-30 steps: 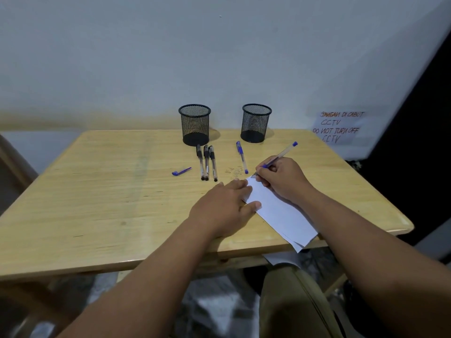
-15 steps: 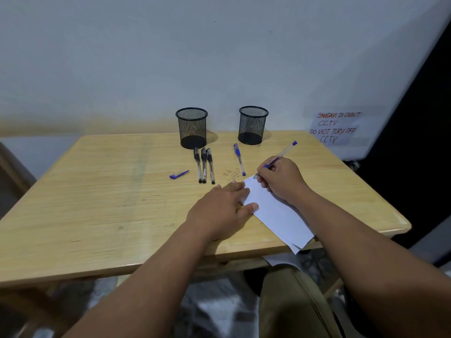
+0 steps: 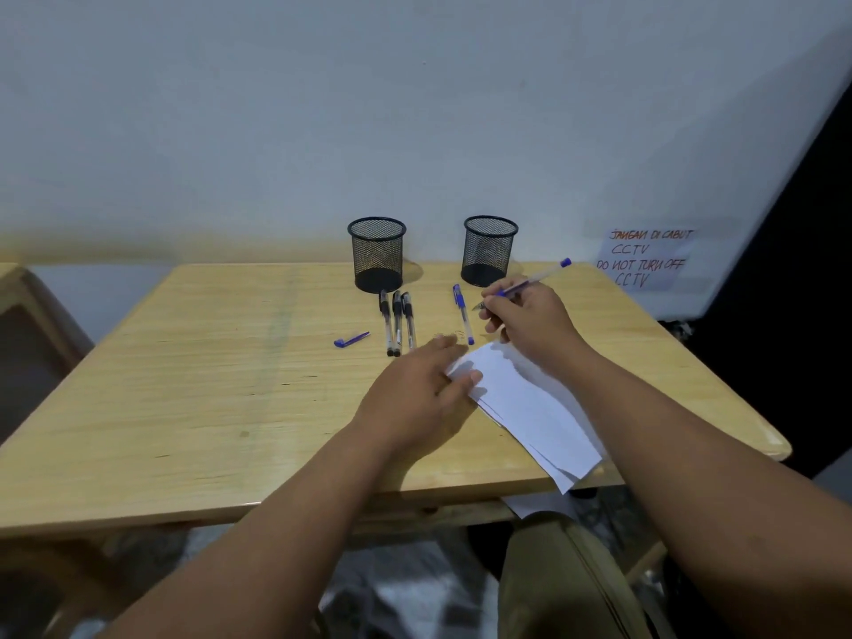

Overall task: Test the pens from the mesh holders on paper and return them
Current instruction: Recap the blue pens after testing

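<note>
on the table [image 3: 184,408], both mesh holders [image 3: 377,255] stand empty; right hand [image 3: 530,320] grips blue pen [image 3: 535,281].

I count two black mesh holders, left [image 3: 377,254] and right [image 3: 489,249]. Three black pens [image 3: 397,321] lying side by side. Two blue pens: one on table [image 3: 463,314], one held [image 3: 530,282]. One loose blue cap [image 3: 351,339]. One paper stack [image 3: 530,408]; sheet count unclear. One wall note [image 3: 644,258].

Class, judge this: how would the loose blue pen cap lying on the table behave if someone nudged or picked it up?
The blue pen cap looks tiny and hollow, so probably very light and easily flicked across the smooth table. Its side clip likely stops it rolling far.
</note>
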